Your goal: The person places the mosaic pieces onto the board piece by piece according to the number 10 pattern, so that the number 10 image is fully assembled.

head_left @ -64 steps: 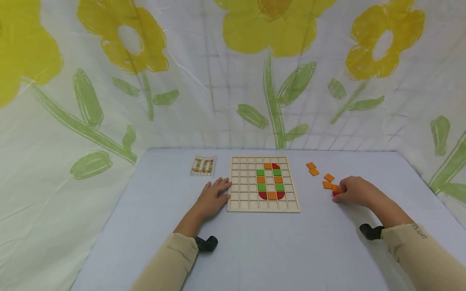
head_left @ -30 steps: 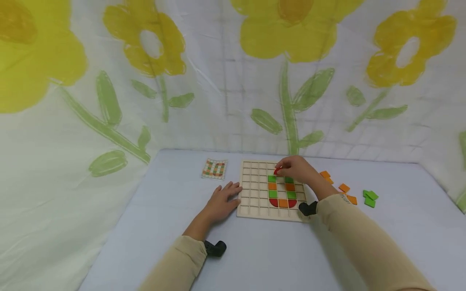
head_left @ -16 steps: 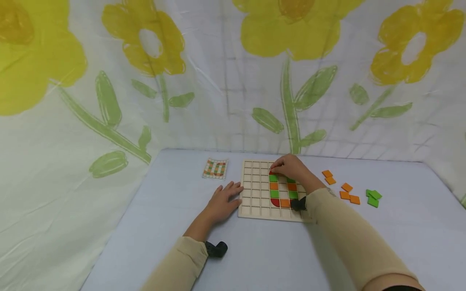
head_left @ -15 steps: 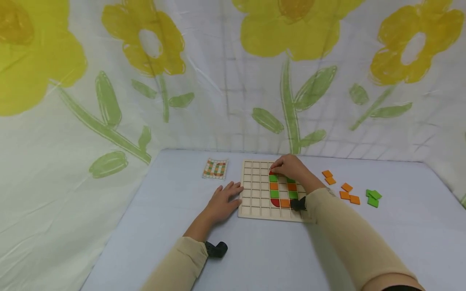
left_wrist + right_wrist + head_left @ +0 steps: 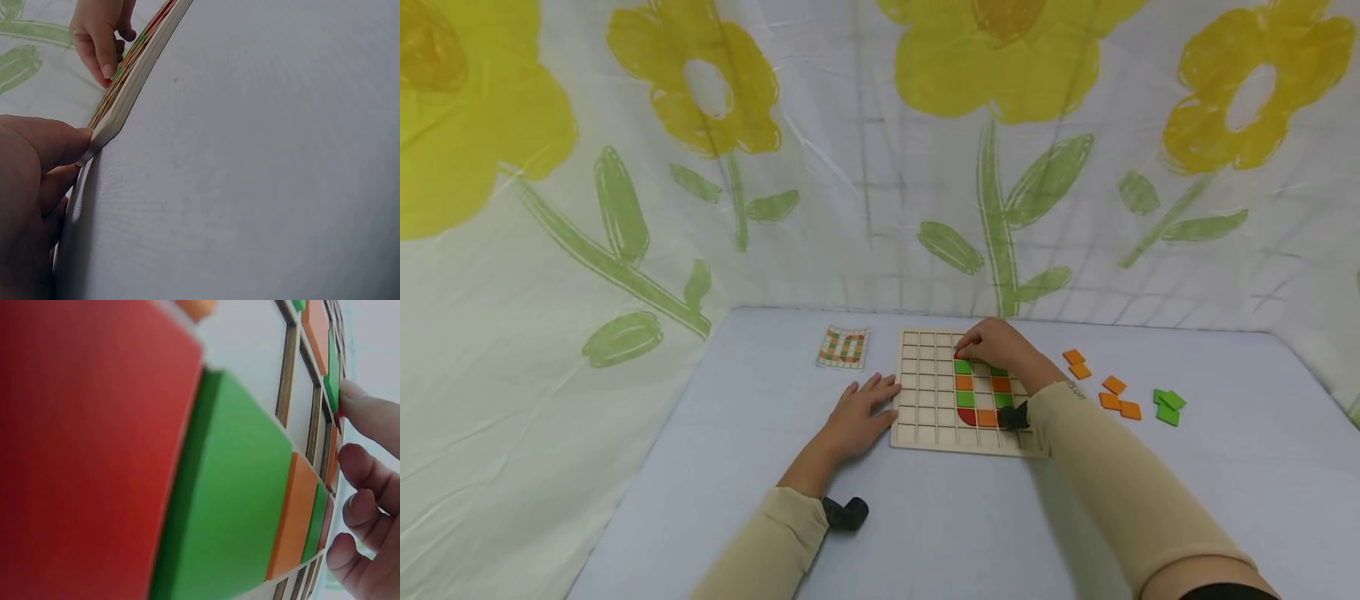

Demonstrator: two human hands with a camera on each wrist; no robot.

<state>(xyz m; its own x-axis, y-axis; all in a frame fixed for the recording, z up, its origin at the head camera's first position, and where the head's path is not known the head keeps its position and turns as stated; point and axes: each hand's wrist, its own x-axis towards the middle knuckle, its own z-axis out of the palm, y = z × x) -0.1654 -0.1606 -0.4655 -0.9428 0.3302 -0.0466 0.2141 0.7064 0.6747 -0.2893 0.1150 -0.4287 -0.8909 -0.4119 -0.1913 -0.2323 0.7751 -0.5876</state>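
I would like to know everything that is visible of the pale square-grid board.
The pale, wooden-looking board with a square grid lies flat on the white table. It has brownish lines between its cells. Green, orange and red tiles fill some cells towards its right; the leftmost columns are bare. The left hand touches its left edge. The right hand holds a small red piece at its far part and, with the beige sleeve, hides some cells.

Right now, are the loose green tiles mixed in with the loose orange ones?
No, the green tiles lie in their own cluster on the table, with a gap between them and the orange tiles.
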